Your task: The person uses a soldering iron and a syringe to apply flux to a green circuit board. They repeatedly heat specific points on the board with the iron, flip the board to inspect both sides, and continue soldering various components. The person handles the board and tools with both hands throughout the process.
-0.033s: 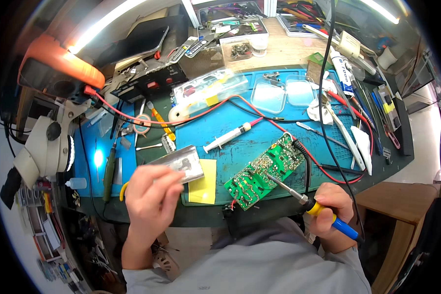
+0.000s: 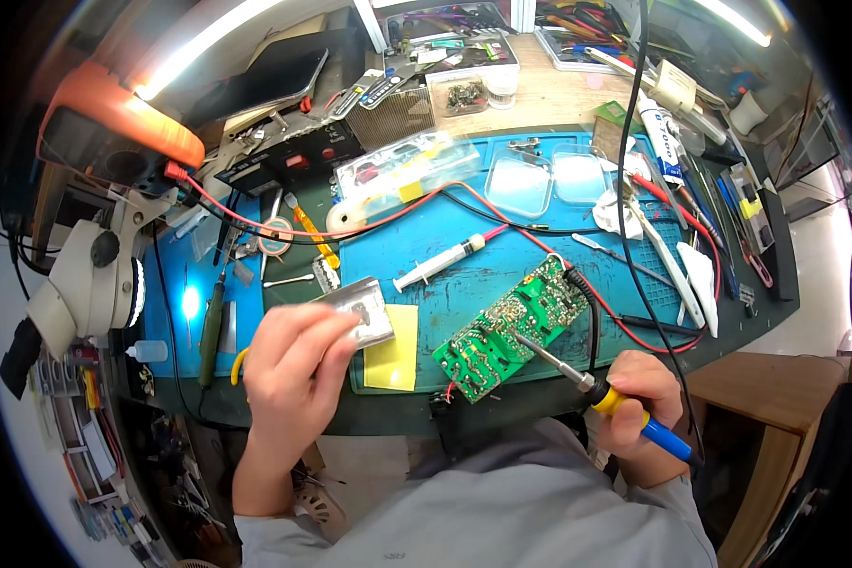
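Observation:
My right hand (image 2: 639, 402) grips a soldering iron (image 2: 665, 437) with a blue and yellow handle. Its metal tip reaches the green circuit board (image 2: 490, 336), which lies diagonally on the blue mat with wires at both ends. My left hand (image 2: 293, 383) has bent, closed fingers over the lower left part of a shiny silver tin (image 2: 374, 312); whatever is between the fingertips I cannot make out. A yellow square sheet (image 2: 393, 364) lies under the tin's right side. Above them lies a syringe (image 2: 435, 263) with a pink tip.
Microscope (image 2: 95, 279) and orange multimeter (image 2: 142, 114) stand left, its leads crossing the mat (image 2: 426, 327). Behind are a parts box (image 2: 379, 175) and clear lids (image 2: 519, 187). Tweezers and tools (image 2: 738, 218) crowd the right. A black cable (image 2: 625, 166) hangs across the right side.
My left hand has moved slightly upward, over the silver tin. The soldering iron and board look unchanged.

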Tool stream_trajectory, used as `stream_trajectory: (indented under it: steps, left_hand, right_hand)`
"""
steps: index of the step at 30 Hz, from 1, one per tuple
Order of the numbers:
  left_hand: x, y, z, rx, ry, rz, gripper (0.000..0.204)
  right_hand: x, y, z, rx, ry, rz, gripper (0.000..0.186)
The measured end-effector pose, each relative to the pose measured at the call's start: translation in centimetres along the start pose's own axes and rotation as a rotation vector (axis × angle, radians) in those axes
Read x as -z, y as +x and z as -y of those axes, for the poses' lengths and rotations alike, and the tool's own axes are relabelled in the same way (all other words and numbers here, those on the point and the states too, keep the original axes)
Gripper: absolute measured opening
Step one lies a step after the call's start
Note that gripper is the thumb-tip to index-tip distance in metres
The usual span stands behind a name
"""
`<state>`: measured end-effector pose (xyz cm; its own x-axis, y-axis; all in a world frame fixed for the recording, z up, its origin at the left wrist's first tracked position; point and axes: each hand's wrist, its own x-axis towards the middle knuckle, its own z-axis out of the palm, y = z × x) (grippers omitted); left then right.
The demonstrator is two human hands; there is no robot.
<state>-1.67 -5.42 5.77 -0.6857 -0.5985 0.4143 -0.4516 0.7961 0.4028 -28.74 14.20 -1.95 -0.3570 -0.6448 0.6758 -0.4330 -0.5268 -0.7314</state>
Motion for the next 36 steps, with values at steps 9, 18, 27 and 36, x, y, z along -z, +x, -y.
stream_trajectory:
  steps: [9,18,27,36]
  left_hand:
    - [-5.2,4.9,-1.3,-0.182,0.287,0.097,0.037]
    - [-1.5,1.1,-1.0,0.187,-0.394,-0.007,0.037]
    - [-0.1,-0.4,-0.3,0.102,-0.492,0.104,0.028]
    - [-2.5,0.8,-0.7,-0.202,-0.231,-0.033,0.017]
  right_hand:
    - [0.0,0.1,0.3,-0.006,-0.012,-0.033,0.016]
    - [-0.2,0.7,0.2,0.059,-0.074,-0.068,0.012]
    - [-0.4,0.8,0.3,0.089,-0.135,-0.041,0.013]
    - [-0.7,1.1,0.5,0.142,-0.167,0.09,0.018]
